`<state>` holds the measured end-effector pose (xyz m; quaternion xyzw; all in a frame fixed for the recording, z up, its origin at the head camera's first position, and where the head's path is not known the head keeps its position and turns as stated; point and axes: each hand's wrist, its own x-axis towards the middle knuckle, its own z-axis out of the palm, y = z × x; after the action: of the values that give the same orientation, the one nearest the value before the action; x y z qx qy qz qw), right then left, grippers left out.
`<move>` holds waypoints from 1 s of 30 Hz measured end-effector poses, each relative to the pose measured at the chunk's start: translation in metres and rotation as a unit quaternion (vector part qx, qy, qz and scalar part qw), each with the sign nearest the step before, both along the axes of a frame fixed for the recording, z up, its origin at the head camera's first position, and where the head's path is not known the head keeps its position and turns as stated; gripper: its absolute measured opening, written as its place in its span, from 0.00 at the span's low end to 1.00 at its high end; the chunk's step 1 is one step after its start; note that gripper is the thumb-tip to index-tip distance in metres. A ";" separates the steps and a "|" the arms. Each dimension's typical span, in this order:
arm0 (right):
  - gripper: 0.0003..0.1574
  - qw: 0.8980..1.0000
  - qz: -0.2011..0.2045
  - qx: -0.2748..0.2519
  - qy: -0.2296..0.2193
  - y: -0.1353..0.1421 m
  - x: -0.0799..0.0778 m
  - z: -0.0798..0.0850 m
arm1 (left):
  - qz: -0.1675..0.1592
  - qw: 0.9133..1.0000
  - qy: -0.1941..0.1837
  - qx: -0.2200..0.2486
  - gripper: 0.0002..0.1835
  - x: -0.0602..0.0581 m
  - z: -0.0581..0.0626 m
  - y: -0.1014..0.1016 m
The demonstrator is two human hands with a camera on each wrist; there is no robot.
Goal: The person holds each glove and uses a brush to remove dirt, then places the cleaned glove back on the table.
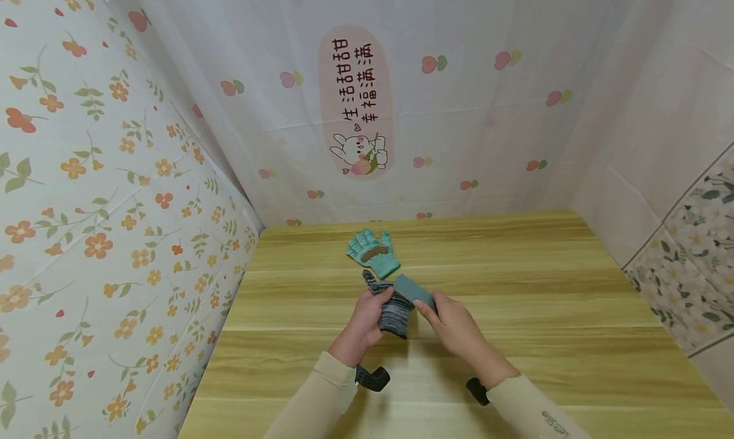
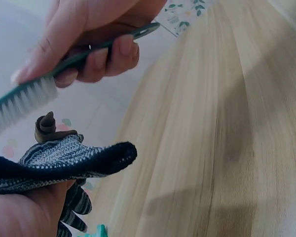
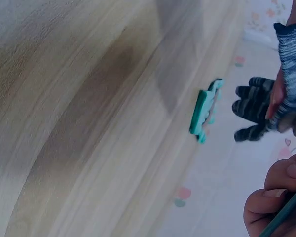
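A dark grey striped knit glove point(image 1: 394, 319) is held over the table in my left hand point(image 1: 362, 318), with the thumb on top of it. Its dark cuff point(image 2: 119, 155) points towards me, and its loose fingers point(image 3: 251, 109) hang on the far side. My right hand point(image 1: 459, 327) grips a teal brush point(image 1: 411, 290) with the fingers curled round its handle point(image 2: 144, 30). White bristles point(image 2: 27, 101) face down above the glove, and a gap shows between them in the left wrist view. Beyond both hands a mint green glove point(image 1: 367, 246) with a brown patch lies on the table.
The wood-grain table point(image 1: 287, 337) runs up to a hanging curtain point(image 1: 487, 139) printed with fruit and a rabbit. A flowered curtain point(image 1: 126, 235) borders the left side. Black wrist-worn devices point(image 1: 374, 379) sit under both forearms.
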<state>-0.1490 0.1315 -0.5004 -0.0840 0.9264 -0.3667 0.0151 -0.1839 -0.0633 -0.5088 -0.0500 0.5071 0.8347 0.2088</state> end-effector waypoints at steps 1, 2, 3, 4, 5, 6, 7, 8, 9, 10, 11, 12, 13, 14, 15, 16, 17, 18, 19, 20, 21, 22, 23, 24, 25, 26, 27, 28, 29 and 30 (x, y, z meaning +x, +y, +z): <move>0.27 1.000 -0.001 0.004 0.000 -0.001 0.000 0.000 | -0.005 1.000 0.001 0.007 0.08 0.000 0.000 0.000; 0.27 1.000 -0.001 0.008 -0.001 -0.002 -0.001 -0.001 | -0.010 1.000 0.001 0.016 0.08 0.001 0.000 0.000; 0.26 1.000 -0.003 0.011 -0.004 -0.002 -0.001 -0.002 | -0.015 1.000 0.001 0.023 0.07 0.001 0.001 0.000; 0.26 1.000 -0.004 0.014 -0.005 -0.002 -0.001 -0.003 | -0.020 0.999 0.001 0.029 0.07 0.001 0.001 0.000; 0.26 1.000 -0.006 0.017 -0.006 -0.002 -0.001 -0.004 | -0.024 0.999 0.001 0.034 0.07 0.002 0.001 -0.001; 0.26 1.000 -0.006 0.019 -0.007 -0.002 -0.001 -0.005 | -0.026 0.999 -0.001 0.038 0.07 0.002 0.002 -0.001; 0.25 1.000 -0.007 0.021 -0.008 -0.002 -0.001 -0.006 | -0.028 0.999 -0.002 0.041 0.06 0.002 0.002 -0.001; 0.25 1.000 -0.007 0.025 -0.009 -0.002 -0.002 -0.007 | -0.029 0.999 -0.003 0.042 0.06 0.002 0.002 -0.001; 0.25 1.000 -0.007 0.028 -0.009 -0.002 -0.002 -0.008 | -0.028 0.999 -0.003 0.041 0.06 0.002 0.003 0.000; 0.25 0.999 -0.006 0.031 -0.009 -0.002 -0.002 -0.009 | -0.028 0.999 -0.002 0.040 0.06 0.003 0.003 0.000; 0.25 0.999 -0.006 0.036 -0.008 -0.002 -0.002 -0.010 | -0.028 0.999 0.001 0.038 0.07 0.003 0.003 0.000; 0.24 0.999 -0.005 0.040 -0.006 -0.002 -0.002 -0.011 | -0.027 0.999 0.003 0.036 0.07 0.003 0.003 0.000; 0.24 0.999 -0.004 0.045 -0.006 -0.001 -0.003 -0.012 | -0.027 0.999 0.005 0.033 0.07 0.003 0.003 0.001; 0.25 0.999 -0.004 0.051 -0.004 -0.001 -0.003 -0.013 | -0.025 0.999 0.006 0.028 0.07 0.003 0.003 0.001; 0.25 0.998 -0.003 0.055 -0.003 0.000 -0.003 -0.013 | -0.022 0.999 0.007 0.022 0.06 0.003 0.003 0.001; 0.25 0.998 -0.003 0.059 -0.002 0.000 -0.003 -0.014 | -0.018 1.000 0.006 0.017 0.06 0.004 0.004 0.001; 0.25 0.998 -0.003 0.062 -0.001 0.001 -0.003 -0.015 | -0.014 1.000 0.004 0.013 0.06 0.003 0.003 0.001; 0.25 0.998 -0.003 0.063 -0.001 0.002 -0.004 -0.016 | -0.009 1.000 0.000 0.010 0.05 0.003 0.004 0.000; 0.25 0.998 -0.004 0.064 -0.001 0.003 -0.004 -0.016 | -0.006 1.000 -0.001 0.007 0.05 0.003 0.004 0.000; 0.26 0.998 -0.004 0.064 0.000 0.004 -0.004 -0.017 | -0.003 1.000 -0.003 0.005 0.05 0.002 0.004 -0.001; 0.25 0.998 -0.004 0.063 0.000 0.005 -0.004 -0.017 | -0.002 1.000 -0.003 0.003 0.04 0.002 0.004 -0.001; 0.25 0.998 -0.004 0.063 0.000 0.005 -0.004 -0.018 | -0.002 1.000 -0.003 0.005 0.04 0.002 0.004 -0.002; 0.25 0.998 -0.004 0.062 0.001 0.006 -0.004 -0.018 | -0.004 1.000 -0.002 0.004 0.04 0.001 0.004 -0.002; 0.25 0.998 -0.003 0.063 0.001 0.006 -0.004 -0.018 | -0.005 1.000 -0.002 0.004 0.04 0.001 0.004 -0.002; 0.25 0.998 -0.002 0.064 0.002 0.006 -0.004 -0.018 | -0.006 1.000 0.000 0.003 0.05 0.001 0.004 -0.003; 0.25 0.998 -0.001 0.065 0.002 0.007 -0.005 -0.019 | -0.006 1.000 -0.001 0.000 0.05 0.001 0.003 -0.003; 0.25 0.998 0.000 0.065 0.001 0.007 -0.005 -0.018 | -0.005 1.000 -0.001 -0.001 0.05 0.001 0.003 -0.004; 0.25 0.998 0.000 0.066 -0.001 0.007 -0.005 -0.018 | -0.004 1.000 -0.002 -0.002 0.05 0.000 0.003 -0.004; 0.25 0.998 0.000 0.066 -0.003 0.007 -0.004 -0.018 | -0.003 1.000 -0.002 -0.003 0.06 0.000 0.003 -0.005; 0.26 0.998 0.000 0.064 -0.005 0.007 -0.004 -0.018 | -0.002 1.000 -0.003 -0.002 0.06 0.000 0.002 -0.005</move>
<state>-0.1533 0.1383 -0.5180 -0.0804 0.9480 -0.3068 0.0254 -0.1838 -0.0681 -0.5064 -0.0516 0.5084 0.8331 0.2117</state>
